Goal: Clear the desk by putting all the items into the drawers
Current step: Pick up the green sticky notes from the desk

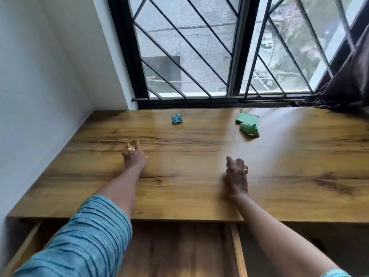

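Both empty, fingers loosely spread: left hand (134,158) nearer the blue crumpled paper (177,118), lying ahead and slightly rightward; right hand (236,175) nearer the green folded paper (247,123), almost straight ahead, long axis running diagonally.

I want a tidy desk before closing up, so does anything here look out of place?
Yes: a crumpled blue paper and green paper pieces lie loose on the desk near the window. The drawer stands open.
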